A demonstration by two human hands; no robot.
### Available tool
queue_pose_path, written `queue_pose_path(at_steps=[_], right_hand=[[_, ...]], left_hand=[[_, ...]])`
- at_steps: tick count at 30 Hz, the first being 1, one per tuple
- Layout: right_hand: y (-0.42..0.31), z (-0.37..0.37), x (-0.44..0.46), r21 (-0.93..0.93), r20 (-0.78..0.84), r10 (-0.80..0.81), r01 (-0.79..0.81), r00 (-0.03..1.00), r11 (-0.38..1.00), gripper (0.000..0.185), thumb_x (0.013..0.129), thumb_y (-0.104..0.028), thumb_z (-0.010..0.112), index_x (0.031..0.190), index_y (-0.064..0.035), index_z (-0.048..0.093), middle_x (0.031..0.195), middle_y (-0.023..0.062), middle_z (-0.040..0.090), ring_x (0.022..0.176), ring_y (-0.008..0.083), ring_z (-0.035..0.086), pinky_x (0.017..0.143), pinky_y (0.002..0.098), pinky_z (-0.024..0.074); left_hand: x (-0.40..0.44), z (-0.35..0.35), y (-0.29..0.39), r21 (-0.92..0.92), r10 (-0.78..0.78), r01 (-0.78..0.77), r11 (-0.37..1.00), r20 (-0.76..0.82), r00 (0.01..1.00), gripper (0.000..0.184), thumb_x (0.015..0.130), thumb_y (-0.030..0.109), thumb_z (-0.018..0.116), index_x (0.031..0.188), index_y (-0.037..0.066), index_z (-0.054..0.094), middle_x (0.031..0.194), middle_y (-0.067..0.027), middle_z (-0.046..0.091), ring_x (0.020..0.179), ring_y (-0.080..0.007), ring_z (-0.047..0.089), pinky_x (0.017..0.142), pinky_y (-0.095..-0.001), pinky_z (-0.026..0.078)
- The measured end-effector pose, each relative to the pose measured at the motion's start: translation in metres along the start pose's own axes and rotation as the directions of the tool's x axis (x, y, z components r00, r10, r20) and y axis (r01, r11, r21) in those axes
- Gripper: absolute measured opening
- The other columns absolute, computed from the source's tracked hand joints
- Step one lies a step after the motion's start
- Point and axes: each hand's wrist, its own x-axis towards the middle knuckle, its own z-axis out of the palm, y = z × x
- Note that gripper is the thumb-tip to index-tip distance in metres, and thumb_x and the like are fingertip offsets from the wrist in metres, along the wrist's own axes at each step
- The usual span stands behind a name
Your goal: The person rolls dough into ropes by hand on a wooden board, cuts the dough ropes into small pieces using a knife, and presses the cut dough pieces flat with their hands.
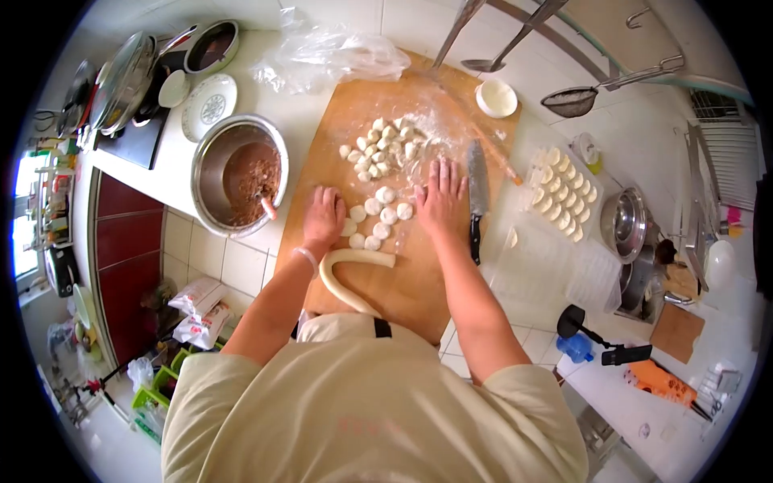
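On the wooden board (419,302), my left hand (324,216) rests beside a group of flattened dough discs (382,230); its fingers look close together, and whether anything is under them is hidden. My right hand (440,193) lies flat on the board with its fingers spread, right of the discs and near the cleaver (477,177). A pile of small dough pieces (378,149) sits in loose flour beyond both hands. Nearer my body, a thick dough rope (334,278) curves across the board. A rolling pin (491,149) lies diagonally at the far right of the board.
A metal bowl of filling (240,175) stands left of the board. At the right, a tray (564,195) holds several filled dumplings. A small white bowl (497,98) sits at the far right corner, and a plastic bag (330,52) lies at the back.
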Motion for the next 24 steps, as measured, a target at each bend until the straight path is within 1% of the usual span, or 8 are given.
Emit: queue_pose_path(at_steps=[2, 6, 8, 12, 14, 17, 21, 24], right_hand=[[0.003, -0.005, 0.001, -0.001, -0.039, -0.011, 0.011, 0.999, 1.000, 0.068, 0.095, -0.035, 0.059, 0.151, -0.0067, 0.036, 0.160, 0.0133, 0.031, 0.150, 0.0345, 0.020, 0.122, 0.0516, 0.0141], [-0.008, 0.048, -0.040, 0.543, -0.283, 0.079, 0.092, 0.956, 0.835, 0.057, 0.096, -0.029, 0.056, 0.146, -0.0054, 0.045, 0.150, 0.0198, 0.043, 0.140, 0.0387, 0.039, 0.118, 0.0502, 0.0276], [-0.047, 0.045, -0.059, 0.674, -0.214, -0.037, 0.175, 0.976, 0.718, 0.051, 0.096, -0.025, 0.057, 0.142, -0.0044, 0.049, 0.148, 0.0237, 0.045, 0.137, 0.0418, 0.042, 0.115, 0.0490, 0.0323], [-0.060, 0.025, -0.001, 0.657, -0.283, -0.034, 0.220, 0.958, 0.721, 0.045, 0.094, -0.021, 0.060, 0.135, -0.0042, 0.052, 0.139, 0.0228, 0.051, 0.129, 0.0413, 0.048, 0.110, 0.0491, 0.0374], [-0.048, 0.003, 0.045, 0.501, -0.164, 0.178, -0.073, 0.970, 0.862, 0.040, 0.088, -0.014, 0.065, 0.124, -0.0047, 0.054, 0.121, 0.0197, 0.058, 0.115, 0.0389, 0.055, 0.100, 0.0506, 0.0427], [-0.045, 0.001, 0.068, 0.341, -0.162, 0.180, -0.116, 0.970, 0.933, 0.035, 0.079, -0.009, 0.071, 0.112, -0.0074, 0.058, 0.105, 0.0173, 0.062, 0.102, 0.0374, 0.058, 0.090, 0.0490, 0.0459], [-0.016, 0.009, 0.080, 0.530, -0.107, 0.131, -0.055, 0.986, 0.846, 0.033, 0.077, -0.005, 0.068, 0.107, -0.0070, 0.055, 0.104, 0.0185, 0.060, 0.101, 0.0389, 0.058, 0.087, 0.0466, 0.0476], [0.013, -0.017, 0.063, 0.502, -0.062, 0.006, 0.026, 0.998, 0.864, 0.028, 0.075, -0.002, 0.066, 0.102, -0.0081, 0.059, 0.103, 0.0180, 0.059, 0.099, 0.0383, 0.059, 0.084, 0.0459, 0.0494]], left_hand=[[0.008, 0.004, -0.001, -0.025, 0.051, -0.052, 0.998, -0.024, 0.998, 0.015, 0.090, 0.015, 0.057, 0.103, 0.009, 0.055, 0.101, -0.0161, 0.055, 0.099, -0.0386, 0.053, 0.086, -0.0489, 0.044], [0.008, -0.001, 0.007, -0.012, 0.011, -0.012, 1.000, -0.035, 0.999, 0.015, 0.090, 0.018, 0.056, 0.101, 0.008, 0.056, 0.102, -0.0158, 0.056, 0.098, -0.0377, 0.053, 0.087, -0.0490, 0.044], [0.009, 0.000, 0.006, -0.023, 0.012, -0.013, 1.000, -0.029, 1.000, 0.015, 0.090, 0.018, 0.057, 0.101, 0.008, 0.056, 0.101, -0.0156, 0.056, 0.098, -0.0375, 0.054, 0.087, -0.0490, 0.044], [0.008, -0.002, 0.007, -0.045, 0.009, -0.010, 0.999, -0.026, 1.000, 0.016, 0.090, 0.019, 0.056, 0.102, 0.008, 0.056, 0.100, -0.0152, 0.057, 0.099, -0.0369, 0.054, 0.089, -0.0487, 0.044], [0.006, 0.001, 0.002, -0.035, 0.000, -0.001, 0.999, -0.013, 1.000, 0.017, 0.091, 0.019, 0.056, 0.102, 0.007, 0.056, 0.101, -0.0153, 0.056, 0.100, -0.0370, 0.054, 0.089, -0.0485, 0.044], [0.004, 0.003, 0.000, -0.025, 0.009, -0.008, 1.000, 0.005, 1.000, 0.018, 0.091, 0.019, 0.055, 0.104, 0.006, 0.056, 0.102, -0.0157, 0.056, 0.101, -0.0373, 0.053, 0.089, -0.0483, 0.044], [0.007, 0.000, 0.003, -0.043, 0.040, -0.041, 0.998, -0.032, 0.999, 0.020, 0.091, 0.019, 0.056, 0.106, 0.005, 0.056, 0.102, -0.0164, 0.055, 0.101, -0.0376, 0.053, 0.089, -0.0482, 0.044], [0.006, 0.002, 0.002, -0.070, 0.030, -0.032, 0.997, -0.038, 0.999, 0.020, 0.090, 0.018, 0.056, 0.105, 0.005, 0.056, 0.102, -0.0167, 0.055, 0.100, -0.0374, 0.053, 0.089, -0.0483, 0.044]])
